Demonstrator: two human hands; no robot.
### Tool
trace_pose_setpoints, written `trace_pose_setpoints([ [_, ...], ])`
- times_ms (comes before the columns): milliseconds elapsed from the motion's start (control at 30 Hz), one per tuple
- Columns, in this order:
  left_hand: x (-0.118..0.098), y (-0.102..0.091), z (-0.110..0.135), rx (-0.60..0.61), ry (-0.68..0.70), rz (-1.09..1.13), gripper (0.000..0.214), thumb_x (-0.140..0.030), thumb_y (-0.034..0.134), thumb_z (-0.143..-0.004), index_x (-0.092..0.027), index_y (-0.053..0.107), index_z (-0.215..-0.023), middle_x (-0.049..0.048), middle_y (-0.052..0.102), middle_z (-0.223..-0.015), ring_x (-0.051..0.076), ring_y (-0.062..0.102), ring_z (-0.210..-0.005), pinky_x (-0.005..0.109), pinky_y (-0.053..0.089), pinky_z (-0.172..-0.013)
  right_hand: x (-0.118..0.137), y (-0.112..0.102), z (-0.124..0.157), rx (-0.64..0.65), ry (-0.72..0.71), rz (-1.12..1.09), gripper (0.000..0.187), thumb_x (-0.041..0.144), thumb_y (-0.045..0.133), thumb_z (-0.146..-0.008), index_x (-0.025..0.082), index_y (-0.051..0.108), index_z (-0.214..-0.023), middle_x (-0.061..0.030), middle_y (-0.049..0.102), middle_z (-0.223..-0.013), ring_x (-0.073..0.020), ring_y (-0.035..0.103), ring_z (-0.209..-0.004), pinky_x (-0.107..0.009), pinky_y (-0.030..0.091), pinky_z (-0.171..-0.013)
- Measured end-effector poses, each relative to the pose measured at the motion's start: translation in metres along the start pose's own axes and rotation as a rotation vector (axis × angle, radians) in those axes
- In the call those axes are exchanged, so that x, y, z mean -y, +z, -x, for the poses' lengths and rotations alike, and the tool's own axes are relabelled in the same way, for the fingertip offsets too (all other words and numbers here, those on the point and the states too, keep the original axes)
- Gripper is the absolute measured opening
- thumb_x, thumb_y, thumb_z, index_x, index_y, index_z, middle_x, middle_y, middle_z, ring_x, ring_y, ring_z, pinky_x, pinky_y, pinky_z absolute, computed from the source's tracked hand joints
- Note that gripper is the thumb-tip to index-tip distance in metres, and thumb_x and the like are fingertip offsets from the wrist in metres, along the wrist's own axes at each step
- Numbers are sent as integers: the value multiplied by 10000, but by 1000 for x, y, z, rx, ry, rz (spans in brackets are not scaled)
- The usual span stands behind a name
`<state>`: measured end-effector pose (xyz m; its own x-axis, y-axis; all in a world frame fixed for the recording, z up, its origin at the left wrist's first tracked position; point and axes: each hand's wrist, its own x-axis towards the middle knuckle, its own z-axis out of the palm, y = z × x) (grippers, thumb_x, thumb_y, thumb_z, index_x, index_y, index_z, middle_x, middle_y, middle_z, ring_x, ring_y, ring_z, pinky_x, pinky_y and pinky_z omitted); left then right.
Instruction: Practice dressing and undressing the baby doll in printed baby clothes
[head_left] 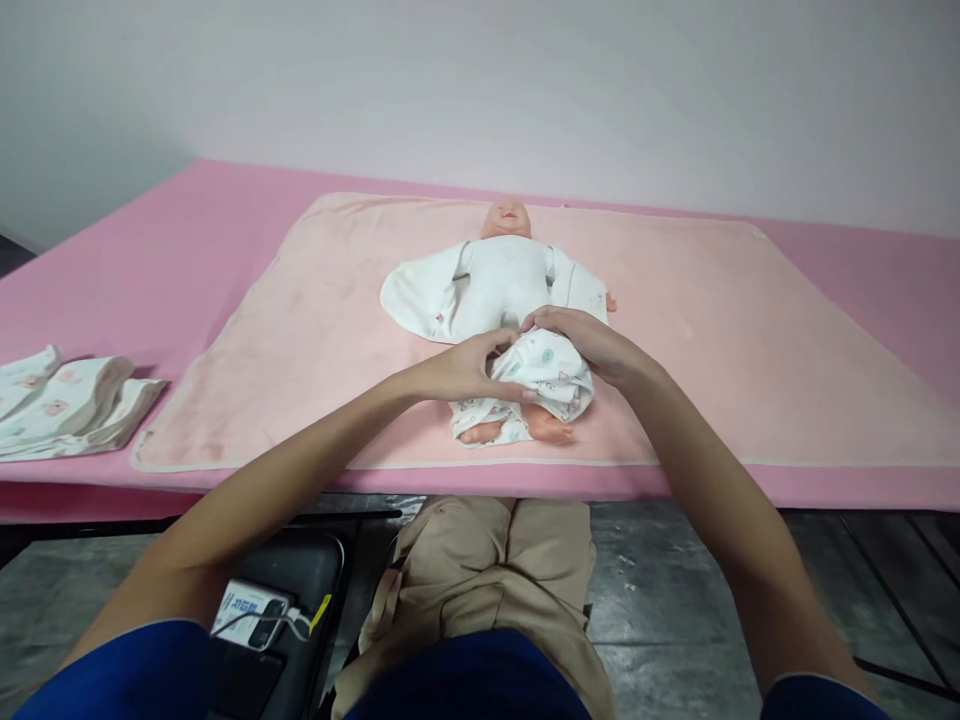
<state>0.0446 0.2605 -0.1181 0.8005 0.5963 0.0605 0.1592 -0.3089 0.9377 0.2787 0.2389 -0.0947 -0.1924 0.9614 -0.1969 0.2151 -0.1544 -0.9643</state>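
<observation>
A baby doll [508, 270] lies on its back, head at the far side and feet towards me. It wears a white top [499, 268], whose left flap is spread out flat. White printed baby pants [551, 362] are bunched around its lower legs, with both feet showing at the near end. My left hand [484, 370] grips the pants from the left, thumb and fingers apart around the cloth. From the upper right, my right hand [581, 335] curls over the same pants; its fingertips are partly hidden by the cloth.
Under the doll is a peach blanket [712, 350] on a pink-covered table [150, 250]. Folded printed cloths [71, 405] lie at the left. Below the table edge, a black chair [319, 570] holds a white box [244, 612] with a cable. A wall rises behind the table.
</observation>
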Motion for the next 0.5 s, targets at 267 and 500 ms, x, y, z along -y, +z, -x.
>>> trace_pose_setpoints([
  [267, 4, -31, 3, -129, -160, 268, 424, -563, 843, -922, -183, 665, -987, 54, 700, -962, 172, 668, -879, 304, 532, -754, -8, -5, 3, 50, -168, -24, 439, 530, 868, -860, 269, 718, -1180, 24, 617, -845, -165, 579, -763, -300, 493, -712],
  [500, 45, -46, 9, -370, -269, 228, 493, -594, 864, -877, -237, 543, -989, -19, 637, -755, 132, 578, -638, 248, 401, -561, -44, -11, -8, -403, -344, 496, 375, 597, 801, -902, 257, 645, -865, 34, 495, -700, -176, 452, -697, -328, 400, -698],
])
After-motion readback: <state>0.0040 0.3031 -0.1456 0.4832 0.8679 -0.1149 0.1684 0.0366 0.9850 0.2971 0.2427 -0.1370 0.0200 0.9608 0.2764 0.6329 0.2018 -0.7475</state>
